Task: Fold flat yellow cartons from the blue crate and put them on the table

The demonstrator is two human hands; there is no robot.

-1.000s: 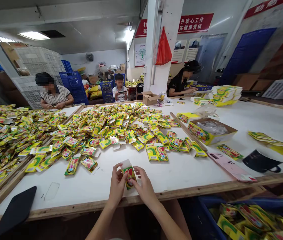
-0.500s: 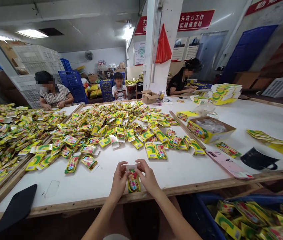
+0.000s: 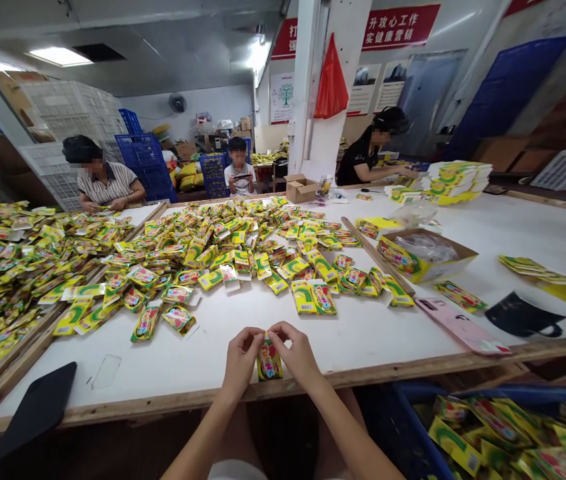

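Observation:
A small yellow-green crayon box (image 3: 269, 362) lies at the table's front edge, its printed face up. My left hand (image 3: 243, 353) pinches the top left of the box, thumb and fingertips closed at its end flap. From the other side my right hand (image 3: 290, 348) grips the top right corner, its fingers meeting the left ones over the flap. The flap itself is mostly hidden behind the fingertips. Past my hands, a pair of like boxes (image 3: 313, 297) lies side by side, with a large heap of small boxes (image 3: 203, 247) behind them.
To the right lie a pink phone (image 3: 463, 325), a black cup-like item (image 3: 525, 315) and an open carton (image 3: 425, 257) with clear plastic. A blue crate (image 3: 413, 427) of boxes stands below the right edge. A wooden strip (image 3: 377, 257) divides the table. Other people sit beyond.
My fingertips have come together over the top of the box, and the white flap that stood up between them is now folded down. The view has shifted slightly.

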